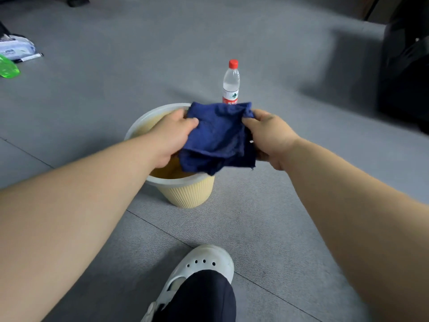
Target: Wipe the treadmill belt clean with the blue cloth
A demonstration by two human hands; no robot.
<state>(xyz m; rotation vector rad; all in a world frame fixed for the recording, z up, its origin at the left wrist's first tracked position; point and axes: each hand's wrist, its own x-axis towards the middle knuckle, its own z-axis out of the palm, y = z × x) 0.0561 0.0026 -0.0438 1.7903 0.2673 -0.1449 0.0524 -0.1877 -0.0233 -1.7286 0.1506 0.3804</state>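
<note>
Holding a dark blue cloth (218,135) up in front of me, I have both bare arms stretched forward. My left hand (173,133) grips the cloth's left edge, thumb pressed on the front and fingers curled behind. My right hand (270,135) grips the right edge the same way, thumb near the top corner. The 2 hands are apart, with the cloth spread between them. The cloth is folded or bunched into several layers, and its lower edge hangs loose and ragged.

Directly beneath the cloth and my left hand stands a pale yellow ribbed bucket (185,194) with a white rim, upright on the grey floor (116,101). Its inside looks yellowish brown; I cannot tell whether it holds liquid.

Just behind the cloth stands 1 clear plastic bottle (231,82), upright, with a red cap and a red and white label. The cloth hides its base.

At the bottom of the view is 1 white clog (204,263) with small round holes, worn below a dark trouser leg (199,296).

Far off at the left edge lie a bright green plastic item (8,67), a white packet (16,46) and a slim pen (29,58). A large dark shape (406,66) fills the upper right corner, too blurred to identify.
</note>
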